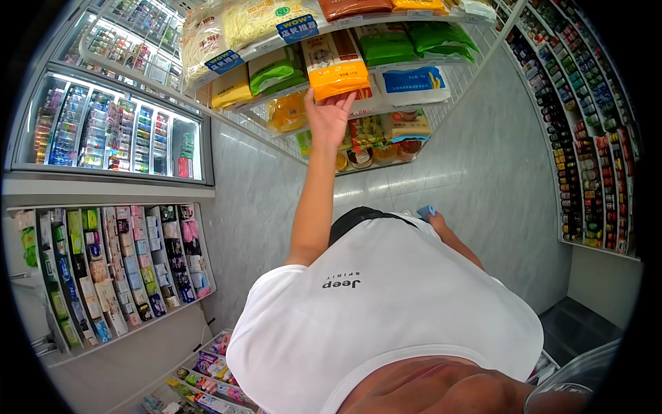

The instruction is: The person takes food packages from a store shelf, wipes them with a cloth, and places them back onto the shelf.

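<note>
My left hand (329, 117) reaches up to the shelf rack, palm showing, and holds the lower end of an orange and brown packet (338, 77). Its thumb is at the packet's left side, and the other fingertips are partly hidden beneath it. The packet juts out over the shelf edge between green packets (276, 69) on the left and more green packets (386, 45) on the right. Low beside my body on the right, my right hand (437, 221) is closed on a small blue cloth-like thing (427, 211).
Above are bagged noodles (258, 24) on the upper shelf (276, 43). A blue and white packet (414, 81) lies lower right. Lit coolers (114, 131) and a goods rack (117, 276) stand left, bottle shelves (586, 138) right. Grey floor (489, 159) lies between.
</note>
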The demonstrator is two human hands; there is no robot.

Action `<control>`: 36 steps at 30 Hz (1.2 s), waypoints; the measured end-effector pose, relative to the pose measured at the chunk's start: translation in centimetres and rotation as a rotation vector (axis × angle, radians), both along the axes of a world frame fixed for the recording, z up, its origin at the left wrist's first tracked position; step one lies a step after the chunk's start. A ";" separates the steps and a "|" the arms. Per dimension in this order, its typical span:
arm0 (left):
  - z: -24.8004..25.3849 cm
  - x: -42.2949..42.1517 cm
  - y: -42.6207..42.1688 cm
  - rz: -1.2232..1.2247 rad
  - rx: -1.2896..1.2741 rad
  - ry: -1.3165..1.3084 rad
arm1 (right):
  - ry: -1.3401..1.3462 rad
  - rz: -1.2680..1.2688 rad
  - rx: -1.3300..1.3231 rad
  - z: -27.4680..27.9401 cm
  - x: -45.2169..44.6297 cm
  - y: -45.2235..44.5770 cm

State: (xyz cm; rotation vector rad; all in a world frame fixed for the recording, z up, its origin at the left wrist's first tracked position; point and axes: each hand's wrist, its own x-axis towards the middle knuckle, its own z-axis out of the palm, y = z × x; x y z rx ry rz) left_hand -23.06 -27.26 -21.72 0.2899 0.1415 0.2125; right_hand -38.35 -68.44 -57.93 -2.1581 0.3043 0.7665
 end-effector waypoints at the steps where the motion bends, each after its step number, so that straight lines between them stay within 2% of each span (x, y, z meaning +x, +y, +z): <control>1: 0.5 0.0 0.8 -0.069 -0.007 -0.004 | -0.008 0.000 0.001 0.3 0.0 0.0; 8: 3.6 2.8 5.8 -0.406 0.268 0.135 | -0.016 -0.001 0.005 0.4 -0.1 0.0; 11: 3.5 4.7 5.9 -0.338 0.363 0.298 | -0.010 -0.032 0.021 1.0 -0.2 0.4; 13: 2.2 5.7 6.2 -0.344 0.402 0.314 | -0.005 -0.038 0.039 1.8 -0.1 0.7; 16: 2.0 5.5 5.8 -0.337 0.418 0.312 | -0.059 0.037 -0.007 -0.3 0.1 0.2; 19: 2.3 4.0 4.7 -0.320 0.424 0.295 | -0.037 0.066 0.009 0.4 0.2 0.2; 25: 2.0 0.2 2.6 -0.267 0.369 0.268 | -0.090 -0.102 0.047 4.3 2.6 2.4; 28: 1.6 -1.3 1.9 -0.251 0.377 0.258 | -0.002 -0.334 0.423 9.4 7.1 5.9; 31: 1.4 -2.0 1.6 -0.234 0.387 0.268 | 0.001 -0.479 0.909 19.8 12.0 12.1; 33: 1.3 -2.7 1.3 -0.228 0.387 0.285 | -0.026 -0.489 1.135 27.4 14.5 16.2; 36: 1.8 -4.0 0.7 -0.226 0.394 0.296 | -0.078 -0.447 1.282 34.4 16.3 20.7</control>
